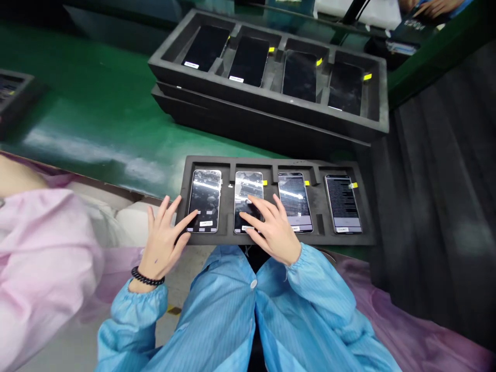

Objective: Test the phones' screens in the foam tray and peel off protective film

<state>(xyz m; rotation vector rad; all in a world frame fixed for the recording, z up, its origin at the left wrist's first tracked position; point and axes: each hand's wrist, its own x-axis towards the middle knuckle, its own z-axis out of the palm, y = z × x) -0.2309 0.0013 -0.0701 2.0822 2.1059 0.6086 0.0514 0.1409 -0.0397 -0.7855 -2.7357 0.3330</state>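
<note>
A black foam tray lies at the table's front edge, with several smartphones set in its slots. My left hand is spread at the tray's left end, its index fingertip at the screen of the leftmost smartphone. Over the second smartphone rests my right hand, fingers apart, fingertips on or just above the screen; it holds nothing. The third smartphone and the rightmost smartphone show lines of text. White labels and yellow tabs mark the phones.
Behind, a stack of black foam trays carries several dark-screened phones. Another tray sits far left on the green table. A person's pink sleeve is close at left. Another person's hand shows top right.
</note>
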